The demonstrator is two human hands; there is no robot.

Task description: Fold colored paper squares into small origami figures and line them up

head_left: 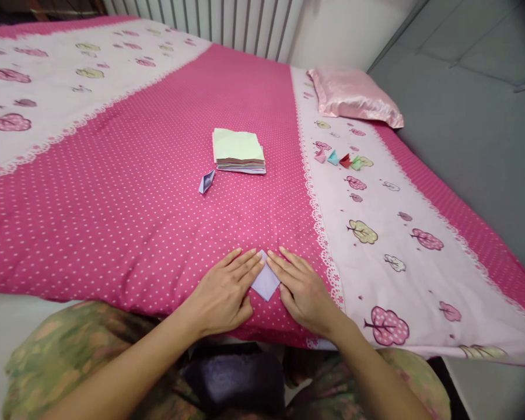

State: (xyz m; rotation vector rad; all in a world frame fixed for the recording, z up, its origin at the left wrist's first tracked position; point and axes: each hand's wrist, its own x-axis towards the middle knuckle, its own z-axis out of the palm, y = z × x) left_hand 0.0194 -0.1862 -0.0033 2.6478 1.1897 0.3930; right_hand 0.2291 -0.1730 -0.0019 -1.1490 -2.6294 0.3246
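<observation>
Left hand (221, 296), right hand (305, 294) press perhaps-folded lilac paper (265, 282).

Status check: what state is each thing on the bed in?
lilac paper, folded to a diamond, lying flat under both hands' fingertips
left hand, open, flat on its left edge
right hand, open, flat on its right edge
paper stack, unfolded, piled
folded lilac piece, lying beside the stack
four coloured pieces, folded, in a row
</observation>
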